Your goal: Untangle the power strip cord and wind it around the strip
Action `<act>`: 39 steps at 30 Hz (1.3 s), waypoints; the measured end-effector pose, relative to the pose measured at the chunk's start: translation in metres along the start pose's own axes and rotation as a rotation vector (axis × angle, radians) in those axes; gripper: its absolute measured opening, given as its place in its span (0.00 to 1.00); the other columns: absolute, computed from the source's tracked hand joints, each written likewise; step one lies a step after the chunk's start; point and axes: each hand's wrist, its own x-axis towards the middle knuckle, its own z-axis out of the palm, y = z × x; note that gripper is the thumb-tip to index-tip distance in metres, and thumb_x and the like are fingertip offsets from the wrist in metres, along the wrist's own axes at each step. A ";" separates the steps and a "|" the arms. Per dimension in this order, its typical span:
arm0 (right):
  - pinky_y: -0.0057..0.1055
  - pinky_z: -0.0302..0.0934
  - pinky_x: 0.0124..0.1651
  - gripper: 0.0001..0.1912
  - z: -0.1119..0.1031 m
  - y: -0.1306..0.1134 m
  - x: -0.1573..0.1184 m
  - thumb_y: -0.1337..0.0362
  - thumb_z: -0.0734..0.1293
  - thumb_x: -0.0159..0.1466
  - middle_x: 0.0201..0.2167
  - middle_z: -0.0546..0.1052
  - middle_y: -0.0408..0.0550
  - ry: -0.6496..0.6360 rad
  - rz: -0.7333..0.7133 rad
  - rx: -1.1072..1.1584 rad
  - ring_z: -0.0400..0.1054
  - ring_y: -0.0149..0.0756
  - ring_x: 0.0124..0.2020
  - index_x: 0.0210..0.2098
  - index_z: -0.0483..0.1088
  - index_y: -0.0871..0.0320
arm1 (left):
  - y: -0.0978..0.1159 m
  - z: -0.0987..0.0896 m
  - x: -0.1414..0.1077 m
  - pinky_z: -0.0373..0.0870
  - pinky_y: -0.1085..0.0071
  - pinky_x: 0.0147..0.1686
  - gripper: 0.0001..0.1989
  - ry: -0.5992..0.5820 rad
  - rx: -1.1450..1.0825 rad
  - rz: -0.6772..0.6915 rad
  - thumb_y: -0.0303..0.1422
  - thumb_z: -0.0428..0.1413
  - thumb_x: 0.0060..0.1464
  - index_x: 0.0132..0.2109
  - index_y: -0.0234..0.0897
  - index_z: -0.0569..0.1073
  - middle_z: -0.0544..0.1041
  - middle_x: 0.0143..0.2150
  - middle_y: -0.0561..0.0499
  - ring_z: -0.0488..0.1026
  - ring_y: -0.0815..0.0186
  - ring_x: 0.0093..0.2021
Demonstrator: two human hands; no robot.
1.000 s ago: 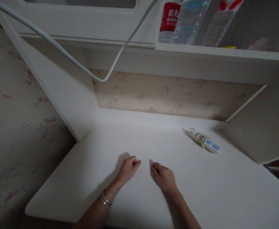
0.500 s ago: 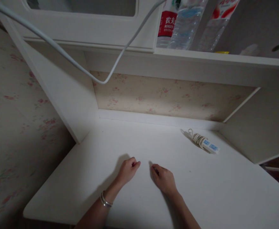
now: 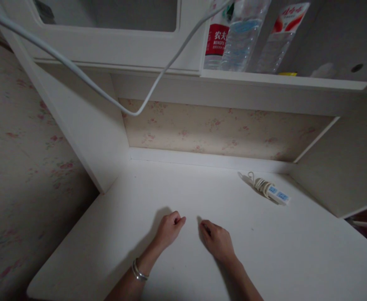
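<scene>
My left hand (image 3: 170,228) is curled into a loose fist on the white desk (image 3: 120,221), thumb to the right, with nothing visible in it. Silver bangles (image 3: 138,271) circle that wrist. A short gap to the right, my right hand (image 3: 217,239) also lies closed on the desktop, its fingers folded under. No object shows in it. The thing nearest to it is a white power strip (image 3: 278,195), farther back on the right, with its cord (image 3: 263,186) wound around one end. Neither hand touches it.
A white cable (image 3: 133,113) hangs in a loop across the upper left. Above the desk, a shelf (image 3: 283,81) holds several plastic bottles (image 3: 241,35). White side panels (image 3: 85,125) flank the desk, and floral wallpaper (image 3: 214,129) covers the wall behind.
The view has tilted up slightly, so the shelf and desk sit a little lower in the picture. Both hands keep their closed pose and place on the desk.
</scene>
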 end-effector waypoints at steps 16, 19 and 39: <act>0.25 0.53 0.27 0.17 0.007 0.004 -0.001 0.58 0.53 0.68 0.26 0.79 0.45 0.006 0.010 -0.028 0.73 0.35 0.25 0.38 0.71 0.53 | 0.002 -0.001 0.000 0.51 0.74 0.24 0.18 -0.012 0.010 0.006 0.43 0.51 0.54 0.22 0.37 0.61 0.60 0.18 0.59 0.57 0.72 0.21; 0.25 0.53 0.27 0.16 0.008 0.004 -0.001 0.58 0.53 0.68 0.26 0.79 0.45 0.009 0.007 -0.028 0.72 0.34 0.25 0.38 0.71 0.53 | 0.003 -0.002 0.000 0.51 0.74 0.24 0.18 -0.015 0.012 0.012 0.43 0.51 0.55 0.22 0.37 0.61 0.60 0.18 0.59 0.57 0.73 0.22; 0.25 0.52 0.28 0.16 0.002 -0.001 -0.002 0.59 0.53 0.68 0.27 0.78 0.45 -0.016 0.021 -0.026 0.72 0.34 0.26 0.36 0.71 0.53 | 0.002 -0.002 -0.001 0.52 0.75 0.25 0.18 -0.028 0.031 0.015 0.43 0.50 0.55 0.23 0.37 0.61 0.60 0.19 0.59 0.57 0.73 0.22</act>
